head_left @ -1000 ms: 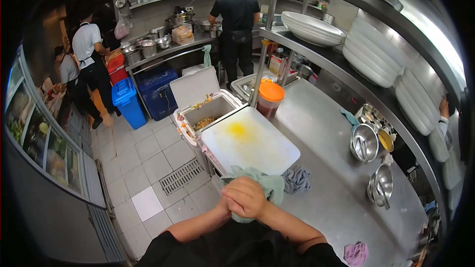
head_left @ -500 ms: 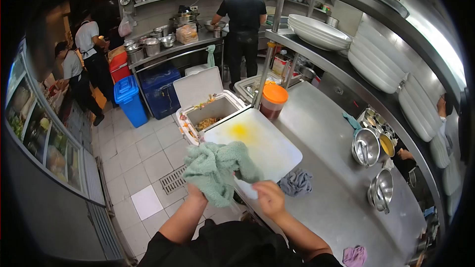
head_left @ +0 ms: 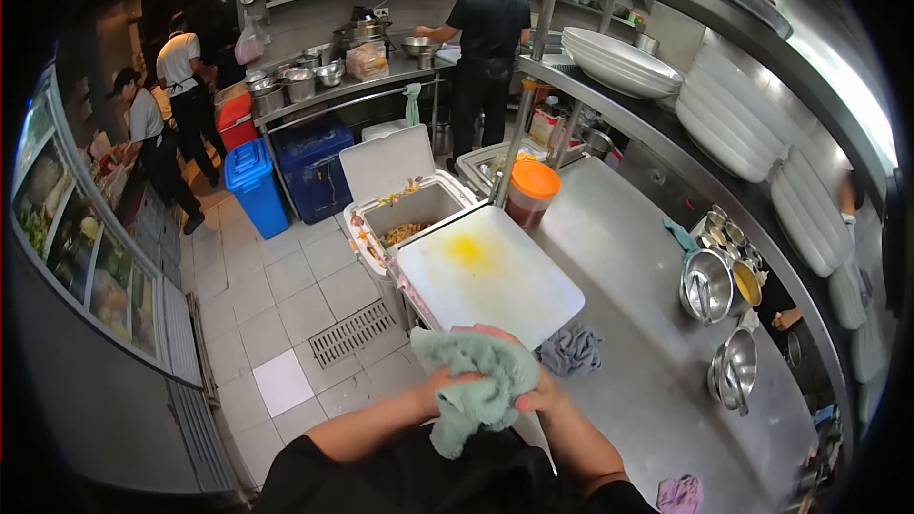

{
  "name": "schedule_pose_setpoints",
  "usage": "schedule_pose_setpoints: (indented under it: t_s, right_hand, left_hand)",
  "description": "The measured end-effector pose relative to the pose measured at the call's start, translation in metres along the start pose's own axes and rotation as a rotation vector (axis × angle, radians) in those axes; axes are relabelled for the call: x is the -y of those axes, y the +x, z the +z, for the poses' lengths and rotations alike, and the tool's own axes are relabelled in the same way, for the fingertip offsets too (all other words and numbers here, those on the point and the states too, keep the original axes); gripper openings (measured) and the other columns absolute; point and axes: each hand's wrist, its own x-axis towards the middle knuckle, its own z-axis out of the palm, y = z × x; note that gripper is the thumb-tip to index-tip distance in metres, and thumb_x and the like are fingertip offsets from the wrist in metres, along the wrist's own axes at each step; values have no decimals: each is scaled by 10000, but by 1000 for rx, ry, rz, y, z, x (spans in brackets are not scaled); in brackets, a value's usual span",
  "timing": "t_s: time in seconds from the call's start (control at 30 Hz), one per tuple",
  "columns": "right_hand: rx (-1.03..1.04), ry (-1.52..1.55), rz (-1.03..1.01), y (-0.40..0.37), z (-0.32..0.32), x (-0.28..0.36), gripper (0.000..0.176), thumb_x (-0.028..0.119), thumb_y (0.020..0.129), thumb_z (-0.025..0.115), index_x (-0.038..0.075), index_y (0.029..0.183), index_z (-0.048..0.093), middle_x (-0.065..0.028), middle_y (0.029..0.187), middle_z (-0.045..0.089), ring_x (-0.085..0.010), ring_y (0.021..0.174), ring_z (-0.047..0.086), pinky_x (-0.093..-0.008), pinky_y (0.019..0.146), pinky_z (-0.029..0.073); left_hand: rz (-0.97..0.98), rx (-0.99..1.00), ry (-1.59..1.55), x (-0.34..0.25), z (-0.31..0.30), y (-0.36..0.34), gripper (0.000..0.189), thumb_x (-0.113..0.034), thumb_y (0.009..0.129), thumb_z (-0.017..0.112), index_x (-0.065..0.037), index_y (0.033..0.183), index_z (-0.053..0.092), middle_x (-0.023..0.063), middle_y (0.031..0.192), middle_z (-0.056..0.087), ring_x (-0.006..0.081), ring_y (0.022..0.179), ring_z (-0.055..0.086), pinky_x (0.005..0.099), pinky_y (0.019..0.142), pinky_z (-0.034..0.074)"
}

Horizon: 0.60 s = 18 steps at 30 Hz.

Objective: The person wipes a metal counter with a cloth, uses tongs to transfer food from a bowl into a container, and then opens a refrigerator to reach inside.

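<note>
A crumpled pale green towel (head_left: 484,383) is bunched between both hands, close to my body and over the near edge of a white cutting board (head_left: 519,281). My left hand (head_left: 447,388) grips it from the left, its fingers partly covered by folds. On the other side my right hand (head_left: 535,390) is closed on the cloth. The board has a yellow stain near its far end. Just right of the board lies a crumpled grey cloth (head_left: 571,352) on the steel counter (head_left: 638,324).
An open bin (head_left: 419,207) with food scraps stands beyond the board, near an orange-lidded tub (head_left: 533,192). Metal bowls (head_left: 733,371) and a pink cloth (head_left: 680,494) sit on the right. Shelves with plates (head_left: 624,67) overhang the counter. Several people stand farther back.
The towel has moved right and toward my body, off the board's left corner. My right hand, apart from the towel's main bunch before, now holds it too. The person at the back has reached left.
</note>
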Motion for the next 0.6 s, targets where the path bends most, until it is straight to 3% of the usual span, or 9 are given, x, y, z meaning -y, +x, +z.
schedule_pose_setpoints:
  t_s: [0.03,0.13,0.27,0.37,0.47,0.6]
  right_hand:
    - [83,-15,66,5,2,8,811,303,742,706,-29,1362,304,-157,1407,335,-266,1292,340,-385,1056,263]
    - [214,-125,165,10,-5,17,775,284,740,699,-18,1354,334,-152,1427,315,-269,1303,331,-385,1061,258]
    - [449,-419,172,13,-16,14,705,266,767,671,-2,1343,367,-162,1425,323,-269,1308,329,-381,1062,259]
    - [599,-453,253,20,-10,5,615,256,814,623,5,1328,399,-169,1404,355,-264,1304,336,-377,1065,256]
    - [542,-285,368,23,-22,-15,629,377,850,557,-27,1310,409,-197,1379,378,-282,1305,332,-397,1071,241]
    - [438,-25,498,24,-22,-45,563,354,879,513,-20,1293,439,-161,1334,437,-243,1260,382,-351,1065,243]
  left_hand:
    - [-63,-43,103,12,-3,2,369,-158,837,620,-53,1183,544,67,1131,586,200,1035,570,351,893,464]
    - [-82,114,342,30,-14,13,370,-157,834,621,-61,1184,545,63,1145,579,197,1052,559,352,904,455]
    - [-110,227,405,28,-33,14,373,-155,830,622,-71,1185,548,59,1163,571,194,1075,545,353,919,442]
    - [-189,260,365,27,-37,12,374,-154,827,624,-78,1186,550,55,1177,564,191,1092,534,354,930,432]
    - [-252,326,480,35,-43,20,376,-152,824,625,-85,1187,552,52,1190,558,188,1109,523,355,941,422]
    - [-294,334,600,59,-57,42,379,-151,822,626,-92,1189,554,49,1204,552,185,1126,511,356,952,413]
